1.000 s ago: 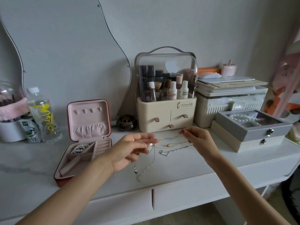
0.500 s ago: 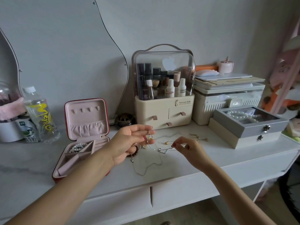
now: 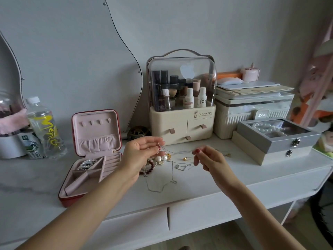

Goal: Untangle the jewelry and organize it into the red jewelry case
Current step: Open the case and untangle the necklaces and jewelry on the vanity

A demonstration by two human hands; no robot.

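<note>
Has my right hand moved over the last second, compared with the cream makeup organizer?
Yes. The right hand has dropped away from the cream makeup organizer, toward the desk's front edge, pinching a thin chain.

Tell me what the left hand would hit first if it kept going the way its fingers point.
The left hand points right and slightly away; it would likely first meet the thin chain it pinches, then the right hand. Depth is unclear.

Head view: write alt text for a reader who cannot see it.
Two hands pinch a thin silver chain over a white dresser, the left hand above a jewelry tangle, the right hand beside it. An open red case with pearls inside sits left; a cosmetics organizer stands behind.
</note>
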